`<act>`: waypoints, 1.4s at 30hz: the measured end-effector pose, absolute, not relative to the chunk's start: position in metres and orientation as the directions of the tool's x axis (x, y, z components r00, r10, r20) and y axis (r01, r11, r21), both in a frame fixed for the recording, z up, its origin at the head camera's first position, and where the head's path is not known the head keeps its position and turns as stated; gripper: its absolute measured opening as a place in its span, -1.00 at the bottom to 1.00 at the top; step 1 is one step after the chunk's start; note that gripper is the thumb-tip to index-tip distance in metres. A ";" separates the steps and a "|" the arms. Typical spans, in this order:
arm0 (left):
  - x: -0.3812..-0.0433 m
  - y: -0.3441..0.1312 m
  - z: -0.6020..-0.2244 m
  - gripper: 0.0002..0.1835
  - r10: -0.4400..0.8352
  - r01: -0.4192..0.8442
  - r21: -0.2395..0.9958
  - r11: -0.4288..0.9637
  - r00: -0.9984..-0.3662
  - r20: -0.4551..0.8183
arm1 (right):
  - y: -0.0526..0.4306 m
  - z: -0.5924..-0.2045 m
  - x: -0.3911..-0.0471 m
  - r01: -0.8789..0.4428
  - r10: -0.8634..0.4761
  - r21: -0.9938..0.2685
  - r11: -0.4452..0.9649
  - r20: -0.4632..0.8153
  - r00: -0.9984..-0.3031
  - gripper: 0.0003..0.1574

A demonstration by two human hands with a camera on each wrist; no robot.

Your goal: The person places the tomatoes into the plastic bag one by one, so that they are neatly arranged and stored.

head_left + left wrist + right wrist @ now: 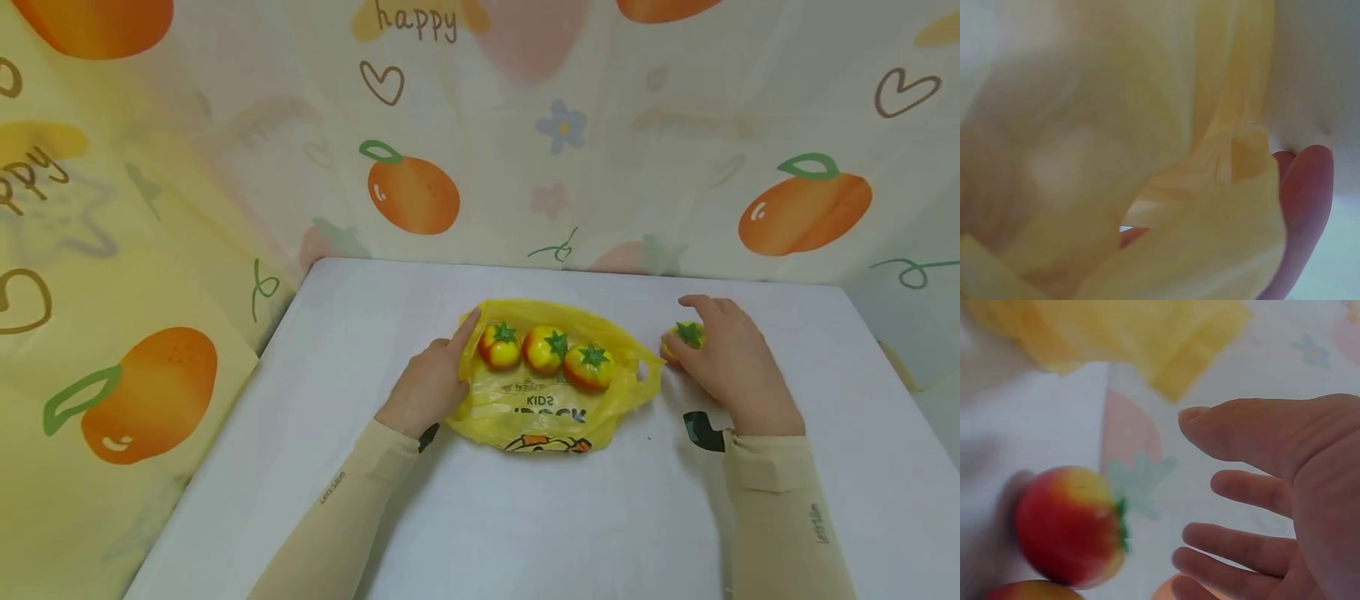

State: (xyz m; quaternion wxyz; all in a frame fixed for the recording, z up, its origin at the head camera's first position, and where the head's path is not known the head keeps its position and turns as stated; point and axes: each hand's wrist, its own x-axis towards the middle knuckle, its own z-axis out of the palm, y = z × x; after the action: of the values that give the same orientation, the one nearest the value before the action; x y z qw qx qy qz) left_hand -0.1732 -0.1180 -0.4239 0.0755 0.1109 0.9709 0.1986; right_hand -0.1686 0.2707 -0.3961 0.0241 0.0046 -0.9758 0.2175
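A yellow plastic bag (pixel 551 400) lies on its side with its mouth spread, and three yellow-and-red tomatoes with green star-shaped tops, one of them a middle tomato (pixel 542 348), sit in a row in it. My left hand (pixel 426 385) holds the bag's left edge; in the left wrist view, yellow plastic (pixel 1210 231) covers most of its fingers. Above a tomato (pixel 687 335) right of the bag is my right hand (pixel 738 362). The right wrist view shows its fingers (pixel 1241 547) spread and apart from a redder tomato (pixel 1069 525), with part of another below.
Everything lies on a white table (pixel 525 525). A printed cloth (pixel 480 125) with oranges, hearts and flowers hangs behind the table, and more of it is at the left. The bag's handle loop (pixel 647 379) points toward the right hand.
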 end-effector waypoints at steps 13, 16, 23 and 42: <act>-0.174 -0.118 -0.427 0.11 0.253 0.194 0.401 0.895 -0.962 -0.100 | 0.273 -0.421 -0.177 0.069 0.057 -0.369 0.927 -0.044 -0.997 -0.11; -0.174 -0.118 -0.427 0.11 0.256 0.198 0.396 0.897 -0.962 -0.097 | 0.272 -0.422 -0.178 0.065 0.056 -0.356 0.932 -0.036 -0.998 -0.13; -0.174 -0.118 -0.426 0.12 0.247 0.191 0.392 0.900 -0.964 -0.098 | 0.268 -0.425 -0.180 0.054 0.048 -0.345 0.937 -0.026 -0.999 -0.20; -0.174 -0.117 -0.424 0.11 0.255 0.201 0.389 0.899 -0.962 -0.093 | 0.268 -0.429 -0.180 0.088 0.081 -0.348 0.933 -0.034 -0.996 -0.28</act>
State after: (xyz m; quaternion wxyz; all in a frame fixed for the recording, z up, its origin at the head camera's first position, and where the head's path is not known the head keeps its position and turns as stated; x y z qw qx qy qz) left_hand -0.1740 -0.1171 -0.4245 0.0709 0.1172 0.9719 0.1915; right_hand -0.1799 0.2678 -0.4290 -0.0098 -0.0429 -0.9831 0.1776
